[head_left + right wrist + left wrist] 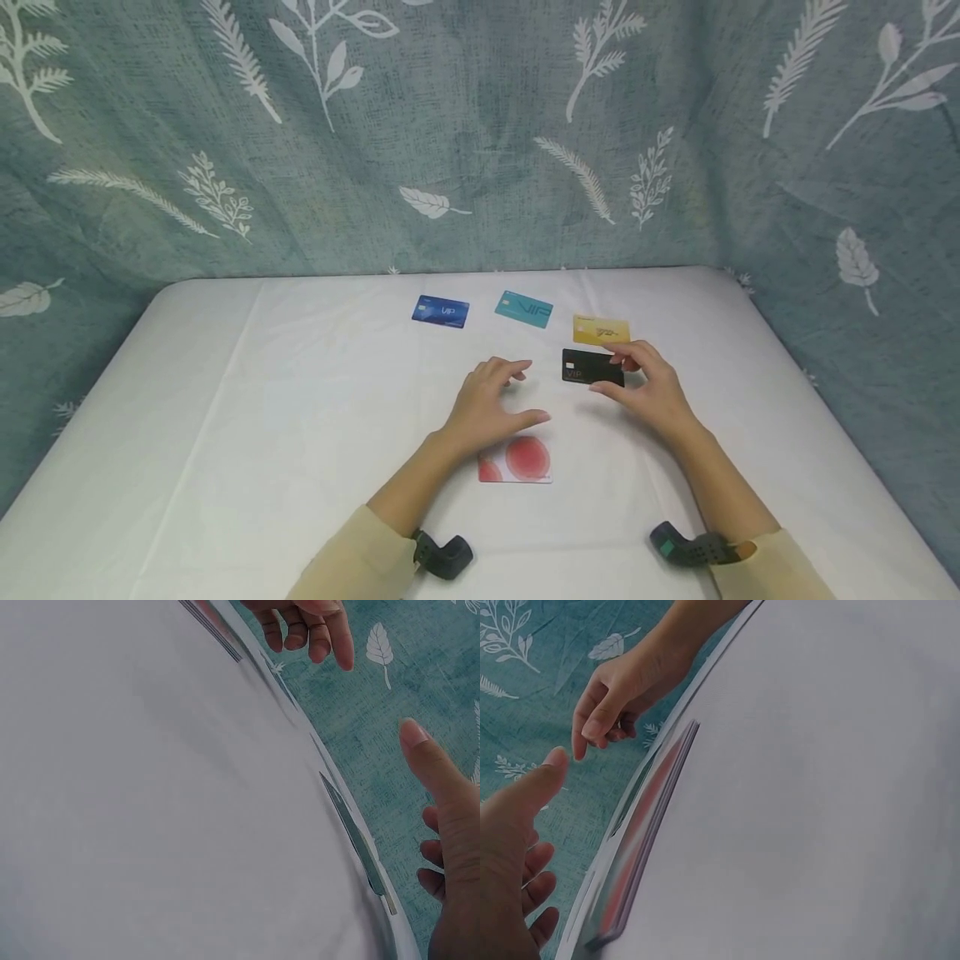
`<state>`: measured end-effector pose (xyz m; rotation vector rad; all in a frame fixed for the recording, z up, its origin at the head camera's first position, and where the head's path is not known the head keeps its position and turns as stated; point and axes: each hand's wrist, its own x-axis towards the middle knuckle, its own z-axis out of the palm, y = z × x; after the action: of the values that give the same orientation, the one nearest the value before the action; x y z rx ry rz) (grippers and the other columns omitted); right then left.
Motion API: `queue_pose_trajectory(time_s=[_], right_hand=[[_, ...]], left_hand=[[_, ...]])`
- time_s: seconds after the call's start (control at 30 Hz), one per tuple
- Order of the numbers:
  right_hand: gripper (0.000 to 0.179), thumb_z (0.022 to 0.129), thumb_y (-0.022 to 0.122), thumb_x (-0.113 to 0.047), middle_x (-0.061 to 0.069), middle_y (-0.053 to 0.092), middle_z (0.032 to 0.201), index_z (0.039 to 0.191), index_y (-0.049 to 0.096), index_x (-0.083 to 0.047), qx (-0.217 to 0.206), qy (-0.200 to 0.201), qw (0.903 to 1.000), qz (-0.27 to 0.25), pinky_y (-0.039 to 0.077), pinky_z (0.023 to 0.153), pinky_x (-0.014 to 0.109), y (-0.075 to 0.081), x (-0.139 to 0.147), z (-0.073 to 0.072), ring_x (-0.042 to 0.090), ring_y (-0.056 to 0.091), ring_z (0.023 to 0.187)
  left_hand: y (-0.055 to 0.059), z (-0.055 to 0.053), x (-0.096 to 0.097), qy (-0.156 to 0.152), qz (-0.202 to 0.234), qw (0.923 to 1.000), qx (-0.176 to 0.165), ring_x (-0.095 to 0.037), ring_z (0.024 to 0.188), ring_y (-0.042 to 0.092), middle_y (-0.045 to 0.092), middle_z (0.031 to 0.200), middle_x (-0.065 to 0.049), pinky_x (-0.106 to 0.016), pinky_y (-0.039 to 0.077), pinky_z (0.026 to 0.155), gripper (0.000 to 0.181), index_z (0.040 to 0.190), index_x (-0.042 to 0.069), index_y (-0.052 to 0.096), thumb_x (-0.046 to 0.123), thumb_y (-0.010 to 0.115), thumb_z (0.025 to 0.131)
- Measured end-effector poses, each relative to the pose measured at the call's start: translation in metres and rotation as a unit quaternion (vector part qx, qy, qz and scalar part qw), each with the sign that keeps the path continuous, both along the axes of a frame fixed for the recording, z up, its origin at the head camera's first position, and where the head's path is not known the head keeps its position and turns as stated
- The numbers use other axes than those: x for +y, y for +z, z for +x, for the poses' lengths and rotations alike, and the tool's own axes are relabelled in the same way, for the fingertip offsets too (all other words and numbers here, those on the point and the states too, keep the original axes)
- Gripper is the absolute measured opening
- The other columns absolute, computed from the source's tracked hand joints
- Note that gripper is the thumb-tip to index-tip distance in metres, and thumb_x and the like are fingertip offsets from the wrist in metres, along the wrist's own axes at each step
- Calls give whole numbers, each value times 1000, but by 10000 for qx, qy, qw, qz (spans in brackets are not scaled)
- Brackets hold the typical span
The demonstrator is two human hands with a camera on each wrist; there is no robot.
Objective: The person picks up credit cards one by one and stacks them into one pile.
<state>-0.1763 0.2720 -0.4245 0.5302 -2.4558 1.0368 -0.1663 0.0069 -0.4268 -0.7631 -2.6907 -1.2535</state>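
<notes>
R hand (pixel 656 392) covers pt. of the black card's (pixel 588 367) right end in the head view; its dim "VIP" lettering is only just legible. Card sits at approx. 9–10 o'clock of that hand, just beside the thumb, its right end btwn thumb & fingers. R hand's thumb & fingers are spread; R wrist view has the thumb tip apart from the card, which shows nearly edge-on, face hard to make out. Can't tell if any fingertip touches it.

Yellow card (pixel 588 328), approx. 10–11 o'clock of R hand, is partly hidden by a fingertip; its print is too small to read.

L hand (pixel 483 408) is spread too, thumb well apart from fingers, nothing held; black card is at its 2–3 o'clock. Red-and-white stack (pixel 527 459) is at its 5 o'clock, top L corner hidden under the hand; layered edges show in L wrist view.

Blue card (pixel 441 312) at L hand's 11 o'clock, teal card (pixel 523 309) at its 1. Both sleeves (pixel 356 554) cut off at 6 o'clock.
</notes>
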Motion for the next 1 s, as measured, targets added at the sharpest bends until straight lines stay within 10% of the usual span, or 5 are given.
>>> queue_pose_trajectory(time_s=[1.0], right_hand=[[61, 66, 85, -12, 9, 56, 99, 121, 60, -3, -386, -463, 9981, 97, 35, 73, 25, -3, 24, -5, 17, 42, 82]], left_hand=[[-1, -12, 62, 803, -886, 9920, -402, -17, 113, 47, 54, 121, 0, -36, 39, 97, 80, 140, 16, 44, 57, 70, 76]])
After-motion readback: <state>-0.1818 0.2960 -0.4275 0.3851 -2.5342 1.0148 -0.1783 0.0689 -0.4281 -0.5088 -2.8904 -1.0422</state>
